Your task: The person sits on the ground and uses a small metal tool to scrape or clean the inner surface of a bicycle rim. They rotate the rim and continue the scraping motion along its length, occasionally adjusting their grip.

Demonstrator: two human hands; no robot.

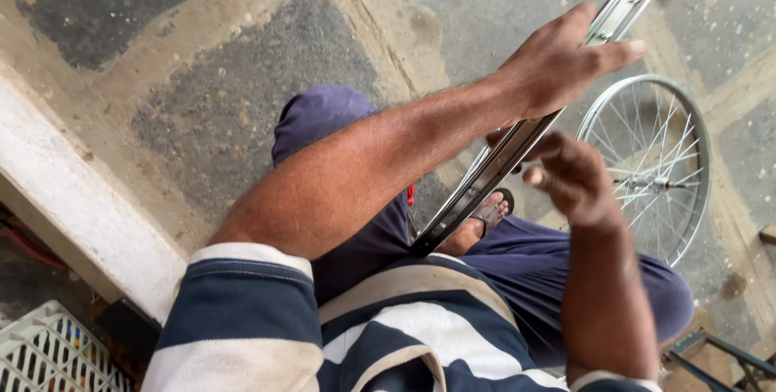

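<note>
I sit with a bare metal bicycle rim [485,182] slanting up from my lap to the top right. My left hand [558,61] lies over the rim's upper part and grips it, thumb pointing right. My right hand [574,178] is just below, fingers curled against the rim's inner side. A spoked bicycle wheel [683,129] lies flat on the stone floor beyond my hands. My knees in dark blue trousers [323,117] flank the rim.
A pale concrete ledge [73,206] runs along the left. A white plastic crate [48,356] sits at the bottom left. My sandalled foot [489,214] rests under the rim. A metal frame [727,356] stands at the bottom right.
</note>
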